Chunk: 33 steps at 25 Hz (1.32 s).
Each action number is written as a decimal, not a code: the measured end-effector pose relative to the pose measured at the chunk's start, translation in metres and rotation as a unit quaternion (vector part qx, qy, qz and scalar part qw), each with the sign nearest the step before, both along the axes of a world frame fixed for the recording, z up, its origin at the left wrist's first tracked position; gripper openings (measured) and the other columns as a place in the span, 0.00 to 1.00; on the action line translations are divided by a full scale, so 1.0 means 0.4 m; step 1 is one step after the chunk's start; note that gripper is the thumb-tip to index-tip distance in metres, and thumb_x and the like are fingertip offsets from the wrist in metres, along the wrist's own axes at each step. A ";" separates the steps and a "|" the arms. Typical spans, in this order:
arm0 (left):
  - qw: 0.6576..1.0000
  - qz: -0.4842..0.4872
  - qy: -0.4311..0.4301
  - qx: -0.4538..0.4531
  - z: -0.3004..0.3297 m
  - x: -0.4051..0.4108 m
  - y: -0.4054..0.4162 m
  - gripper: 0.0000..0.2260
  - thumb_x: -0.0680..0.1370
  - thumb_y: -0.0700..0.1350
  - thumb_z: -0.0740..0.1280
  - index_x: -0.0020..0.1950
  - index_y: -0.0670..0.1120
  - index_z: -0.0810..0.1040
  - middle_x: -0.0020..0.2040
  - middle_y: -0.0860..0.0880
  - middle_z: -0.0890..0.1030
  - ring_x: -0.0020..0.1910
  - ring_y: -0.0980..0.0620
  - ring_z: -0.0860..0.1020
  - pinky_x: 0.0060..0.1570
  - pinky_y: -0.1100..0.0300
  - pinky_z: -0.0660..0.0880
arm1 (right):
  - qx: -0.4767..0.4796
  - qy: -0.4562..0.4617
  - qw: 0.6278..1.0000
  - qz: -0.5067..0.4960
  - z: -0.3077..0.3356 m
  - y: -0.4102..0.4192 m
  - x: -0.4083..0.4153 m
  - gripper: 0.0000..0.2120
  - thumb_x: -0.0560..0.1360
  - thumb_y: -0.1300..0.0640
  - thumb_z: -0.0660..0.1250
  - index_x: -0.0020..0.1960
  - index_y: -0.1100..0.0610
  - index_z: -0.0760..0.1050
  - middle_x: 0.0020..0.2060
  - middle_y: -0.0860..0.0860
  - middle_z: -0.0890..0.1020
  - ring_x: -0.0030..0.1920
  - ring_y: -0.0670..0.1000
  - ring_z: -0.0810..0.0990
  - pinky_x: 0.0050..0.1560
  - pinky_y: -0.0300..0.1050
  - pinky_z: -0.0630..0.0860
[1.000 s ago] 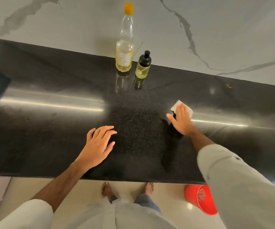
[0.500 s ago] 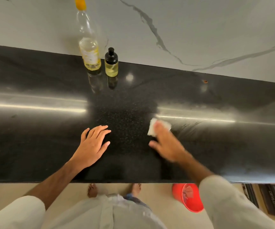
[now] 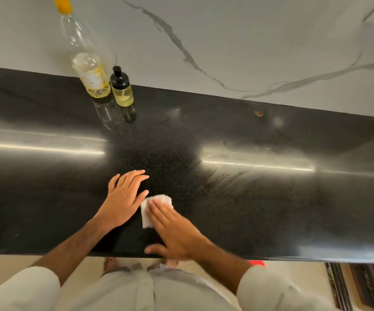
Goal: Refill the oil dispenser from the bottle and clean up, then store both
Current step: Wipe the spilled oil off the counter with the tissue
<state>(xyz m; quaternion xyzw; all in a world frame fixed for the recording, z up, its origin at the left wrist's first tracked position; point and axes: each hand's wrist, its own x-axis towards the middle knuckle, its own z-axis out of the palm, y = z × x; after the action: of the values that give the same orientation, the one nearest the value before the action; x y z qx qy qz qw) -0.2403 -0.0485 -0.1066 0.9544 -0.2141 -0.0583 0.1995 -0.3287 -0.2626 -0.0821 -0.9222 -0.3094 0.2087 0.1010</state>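
Note:
A tall clear oil bottle with a yellow cap stands at the back of the black counter, against the marble wall. Right beside it stands the small oil dispenser, black-capped and holding yellow oil. Near the counter's front edge my right hand presses a folded white tissue flat on the counter with straight fingers. My left hand rests flat on the counter just left of the tissue, its thumb almost touching it.
Smeared wipe streaks show on the counter to the right of the hands. A small orange speck lies near the back wall. A red bucket peeks out on the floor under the counter's edge.
My right hand has slid the tissue from the right towards me and leftwards, ending beside my left hand. The left hand has stayed flat in place.

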 end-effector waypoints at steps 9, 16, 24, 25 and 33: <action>0.998 -0.053 0.011 0.017 -0.005 -0.002 -0.149 0.23 0.83 0.60 0.51 0.75 0.54 0.67 0.77 0.56 0.65 0.78 0.56 0.61 0.78 0.44 0.49 | -0.057 -0.029 0.921 -0.384 -0.022 -0.592 0.383 0.58 0.72 0.22 0.31 0.81 0.69 0.45 0.81 0.65 0.49 0.82 0.61 0.45 0.82 0.56 0.42; 0.999 -0.052 -0.001 0.008 -0.003 0.016 -0.201 0.23 0.83 0.59 0.52 0.76 0.55 0.66 0.76 0.56 0.66 0.78 0.56 0.62 0.78 0.45 0.50 | 0.014 -0.027 0.997 -0.073 0.008 -0.238 0.082 0.47 0.80 0.29 0.53 0.82 0.64 0.48 0.83 0.59 0.48 0.83 0.55 0.42 0.82 0.54 0.41; 0.998 -0.059 0.006 -0.014 0.013 0.016 -0.235 0.21 0.83 0.59 0.52 0.74 0.55 0.68 0.75 0.58 0.66 0.77 0.58 0.62 0.78 0.45 0.48 | -0.014 -0.041 0.943 -0.329 -0.047 -0.577 0.224 0.50 0.77 0.25 0.41 0.83 0.63 0.46 0.82 0.59 0.47 0.83 0.55 0.44 0.80 0.45 0.39; 0.998 -0.065 0.005 -0.010 0.013 0.006 -0.233 0.21 0.83 0.59 0.52 0.74 0.55 0.68 0.75 0.58 0.66 0.77 0.58 0.62 0.78 0.46 0.48 | -0.023 -0.042 0.929 -0.367 -0.043 -0.644 0.257 0.50 0.77 0.25 0.41 0.82 0.64 0.46 0.82 0.60 0.46 0.83 0.56 0.44 0.80 0.45 0.38; 0.997 -0.076 0.015 -0.004 0.009 -0.023 -0.243 0.22 0.83 0.60 0.51 0.74 0.56 0.69 0.76 0.58 0.66 0.77 0.58 0.61 0.78 0.46 0.47 | -0.026 -0.032 0.960 -0.275 -0.038 -0.513 0.105 0.48 0.79 0.28 0.48 0.82 0.64 0.44 0.82 0.60 0.44 0.82 0.56 0.41 0.82 0.54 0.45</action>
<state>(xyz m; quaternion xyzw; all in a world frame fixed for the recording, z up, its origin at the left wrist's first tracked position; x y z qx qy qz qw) -0.2495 -0.1459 -0.1029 0.9336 -0.2830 -0.0864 0.2019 -0.2868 -0.4679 -0.0973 -0.9803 -0.0411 0.1510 0.1204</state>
